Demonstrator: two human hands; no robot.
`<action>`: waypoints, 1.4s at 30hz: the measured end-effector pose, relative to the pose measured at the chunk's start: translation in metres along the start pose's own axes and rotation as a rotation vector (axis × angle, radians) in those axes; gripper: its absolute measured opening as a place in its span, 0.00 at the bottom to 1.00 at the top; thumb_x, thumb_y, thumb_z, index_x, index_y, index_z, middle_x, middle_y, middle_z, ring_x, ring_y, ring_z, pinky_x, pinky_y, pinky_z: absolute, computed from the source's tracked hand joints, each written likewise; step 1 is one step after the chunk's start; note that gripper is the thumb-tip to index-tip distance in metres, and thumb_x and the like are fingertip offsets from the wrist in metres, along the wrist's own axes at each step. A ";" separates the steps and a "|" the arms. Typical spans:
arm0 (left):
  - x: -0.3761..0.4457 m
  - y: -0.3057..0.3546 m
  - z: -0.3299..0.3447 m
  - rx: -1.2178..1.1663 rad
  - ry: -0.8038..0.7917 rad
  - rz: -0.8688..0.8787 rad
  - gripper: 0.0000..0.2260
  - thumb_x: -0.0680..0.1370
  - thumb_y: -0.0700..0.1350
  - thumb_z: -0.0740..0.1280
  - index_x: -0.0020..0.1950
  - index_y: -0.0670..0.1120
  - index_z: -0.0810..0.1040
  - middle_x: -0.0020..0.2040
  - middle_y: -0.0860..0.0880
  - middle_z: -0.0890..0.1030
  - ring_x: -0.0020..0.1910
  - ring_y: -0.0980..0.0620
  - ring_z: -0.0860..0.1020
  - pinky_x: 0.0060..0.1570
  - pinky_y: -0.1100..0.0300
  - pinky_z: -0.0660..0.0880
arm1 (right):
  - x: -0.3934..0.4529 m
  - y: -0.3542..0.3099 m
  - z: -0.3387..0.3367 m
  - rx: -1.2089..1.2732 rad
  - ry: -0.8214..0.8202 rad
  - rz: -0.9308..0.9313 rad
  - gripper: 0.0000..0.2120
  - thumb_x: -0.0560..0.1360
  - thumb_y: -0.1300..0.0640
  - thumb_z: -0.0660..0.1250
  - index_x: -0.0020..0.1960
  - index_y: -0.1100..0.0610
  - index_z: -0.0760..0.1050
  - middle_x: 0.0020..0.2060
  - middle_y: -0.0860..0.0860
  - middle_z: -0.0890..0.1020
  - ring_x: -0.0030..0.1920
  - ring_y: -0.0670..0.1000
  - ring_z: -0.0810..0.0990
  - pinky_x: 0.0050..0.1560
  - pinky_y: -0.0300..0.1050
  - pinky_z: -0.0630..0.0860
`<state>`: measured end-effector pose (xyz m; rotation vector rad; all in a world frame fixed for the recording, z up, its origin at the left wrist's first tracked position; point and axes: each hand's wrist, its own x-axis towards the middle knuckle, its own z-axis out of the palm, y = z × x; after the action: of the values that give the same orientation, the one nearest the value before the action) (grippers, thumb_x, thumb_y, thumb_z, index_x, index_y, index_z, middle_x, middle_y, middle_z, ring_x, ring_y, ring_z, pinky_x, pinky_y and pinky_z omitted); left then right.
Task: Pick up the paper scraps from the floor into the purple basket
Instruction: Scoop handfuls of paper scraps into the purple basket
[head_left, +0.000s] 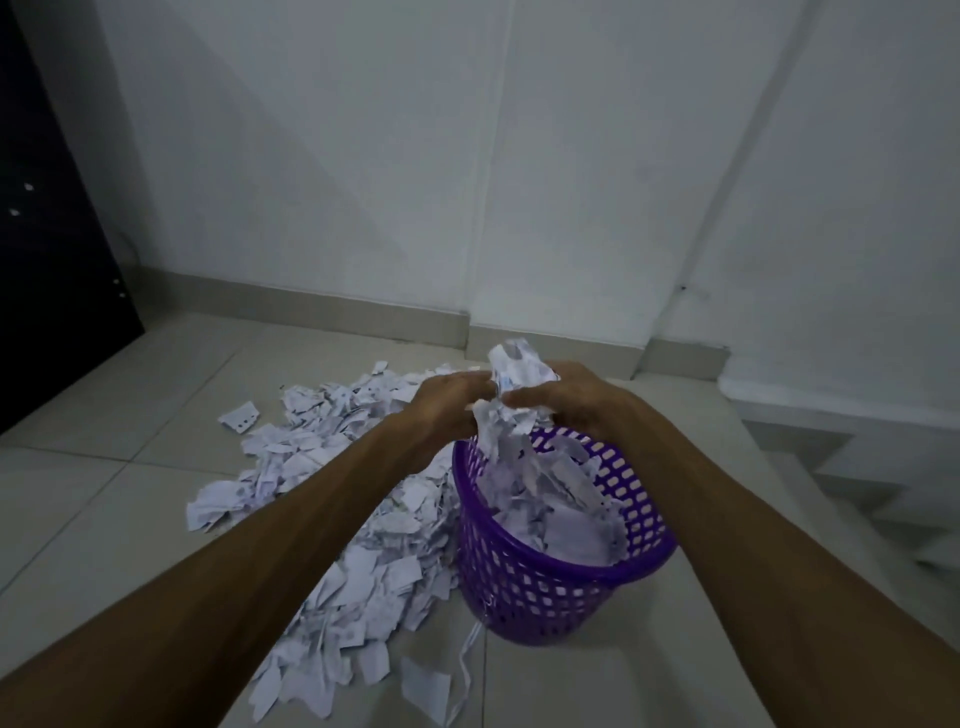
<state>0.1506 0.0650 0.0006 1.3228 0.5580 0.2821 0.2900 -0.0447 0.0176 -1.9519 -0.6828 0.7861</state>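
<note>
A purple perforated basket stands on the tiled floor at centre right, holding a heap of white paper scraps. Directly above its far rim, my left hand and my right hand press together around a bundle of paper scraps. Some pieces of that bundle trail down into the basket. A large pile of white paper scraps covers the floor to the left of the basket, running from the far wall toward me. A few stray pieces lie apart at the pile's left edge.
A dark cabinet stands at the far left. White walls with a grey skirting close off the corner behind the pile. To the right, steps drop away close to the basket. Bare floor tiles lie at left.
</note>
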 end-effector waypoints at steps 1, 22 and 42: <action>-0.002 -0.002 0.001 0.031 -0.047 -0.034 0.11 0.77 0.43 0.67 0.57 0.43 0.82 0.48 0.46 0.85 0.48 0.44 0.84 0.49 0.52 0.81 | -0.003 0.006 -0.002 -0.037 -0.011 0.015 0.28 0.65 0.54 0.81 0.62 0.60 0.77 0.52 0.54 0.83 0.47 0.52 0.83 0.45 0.41 0.82; -0.012 0.003 -0.038 0.052 -0.029 -0.122 0.10 0.78 0.49 0.68 0.58 0.49 0.78 0.53 0.52 0.85 0.44 0.49 0.85 0.31 0.65 0.78 | -0.014 0.030 -0.013 -0.277 -0.046 0.084 0.16 0.78 0.55 0.69 0.64 0.58 0.78 0.56 0.51 0.77 0.55 0.56 0.81 0.24 0.30 0.69; -0.016 -0.008 -0.043 0.279 0.027 -0.219 0.12 0.80 0.50 0.64 0.61 0.47 0.78 0.58 0.52 0.81 0.40 0.53 0.77 0.34 0.64 0.71 | -0.015 0.008 0.037 -0.483 -0.229 -0.051 0.16 0.80 0.47 0.64 0.60 0.56 0.80 0.53 0.53 0.84 0.44 0.50 0.84 0.47 0.45 0.80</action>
<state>0.1132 0.0911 -0.0092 1.5127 0.7789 0.0418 0.2543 -0.0395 -0.0006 -2.2793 -1.1402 0.8807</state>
